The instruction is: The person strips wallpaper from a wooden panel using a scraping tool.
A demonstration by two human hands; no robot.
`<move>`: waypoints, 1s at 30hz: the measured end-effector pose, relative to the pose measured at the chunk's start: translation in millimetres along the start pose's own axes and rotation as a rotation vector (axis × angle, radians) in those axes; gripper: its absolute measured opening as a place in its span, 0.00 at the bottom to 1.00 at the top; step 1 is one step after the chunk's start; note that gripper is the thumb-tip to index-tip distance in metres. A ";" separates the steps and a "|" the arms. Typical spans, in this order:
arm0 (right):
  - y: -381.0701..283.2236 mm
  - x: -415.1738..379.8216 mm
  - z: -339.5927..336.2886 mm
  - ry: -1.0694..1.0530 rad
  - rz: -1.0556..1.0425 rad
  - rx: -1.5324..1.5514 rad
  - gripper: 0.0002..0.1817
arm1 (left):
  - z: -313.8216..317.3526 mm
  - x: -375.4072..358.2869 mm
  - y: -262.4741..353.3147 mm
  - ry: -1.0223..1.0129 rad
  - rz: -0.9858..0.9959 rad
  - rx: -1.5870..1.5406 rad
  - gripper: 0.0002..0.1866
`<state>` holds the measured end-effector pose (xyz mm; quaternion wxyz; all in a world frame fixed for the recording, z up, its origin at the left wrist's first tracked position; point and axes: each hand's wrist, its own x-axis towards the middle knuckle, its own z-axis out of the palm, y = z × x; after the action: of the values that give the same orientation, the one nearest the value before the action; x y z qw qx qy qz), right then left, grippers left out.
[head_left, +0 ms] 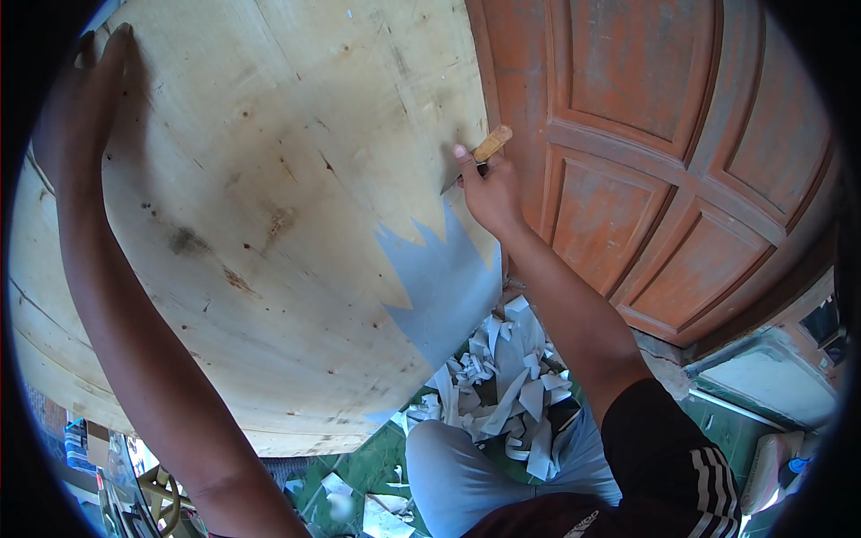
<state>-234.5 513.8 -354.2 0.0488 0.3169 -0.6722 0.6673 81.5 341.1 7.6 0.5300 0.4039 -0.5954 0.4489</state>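
A large pale wooden board (296, 117) stands in front of me, knotted and stained. Near its lower right corner sticks a jagged patch of grey-blue covering (448, 278). My right hand (489, 193) is closed around a putty knife (492, 143) with a wooden handle. The knife's thin blade points down and left, its tip close to a peak of the patch. At the board's upper left edge rests my left hand (85, 108), fingers stretched upward against the wood and partly lost in the dark rim of the view.
Peeled grey-white strips (516, 386) lie heaped by my legs, and more scraps (387, 516) are scattered on the green tiled floor (359, 471). A brown panelled door (619, 134) stands right of the board. Assorted household items (117, 475) crowd the lower left.
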 end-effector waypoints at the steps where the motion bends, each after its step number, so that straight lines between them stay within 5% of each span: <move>1: -0.1 0.4 0.4 0.005 -0.012 0.009 0.28 | 2.5 0.5 -1.2 0.014 0.011 -0.017 0.46; 10: -5.7 -6.1 1.9 0.074 0.041 0.177 0.29 | -7.1 1.9 0.9 -0.128 -0.055 -0.010 0.46; 19: -4.7 1.7 1.9 -0.039 0.004 -0.083 0.29 | -4.4 -0.3 -1.0 -0.123 -0.041 0.021 0.47; 30: -2.8 -2.4 4.3 -0.017 0.011 -0.031 0.28 | -8.4 -3.3 3.5 -0.058 -0.030 -0.038 0.44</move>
<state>-229.7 510.9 -353.4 0.0445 0.3181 -0.6845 0.6544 80.8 350.1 4.3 0.5269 0.4155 -0.6126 0.4176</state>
